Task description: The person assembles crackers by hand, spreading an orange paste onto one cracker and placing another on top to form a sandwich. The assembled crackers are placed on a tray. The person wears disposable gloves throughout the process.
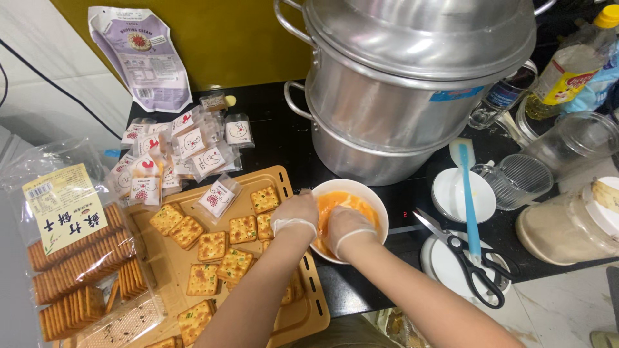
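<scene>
Left hand: gloved left hand (294, 214) at the 9 o'clock rim of the white bowl (350, 218), fingers curled down over the edge, touching the rim; whether it truly grips the rim I cannot tell.
Right hand: gloved right hand (343, 227) sits inside the bowl, fingers bent into the orange filling (336, 201); closed or open, I cannot tell.
Arms: both forearms run in from 6 o'clock, side by side.
Bowl: one, on the dark worktop (284, 135), touching the 3 o'clock edge of the tan tray (308, 309).
Crackers: about ten square crackers (211, 245) lie flat on the tray.
Wrapped pieces: a heap of small packets (169, 158) at 10 o'clock of the tray, too many to count.
Steamer: one metal steamer pot (400, 84) at 12 o'clock of the bowl.
Scissors: one pair of scissors (465, 258) at 3 o'clock, beside one blue spatula (469, 206).
</scene>
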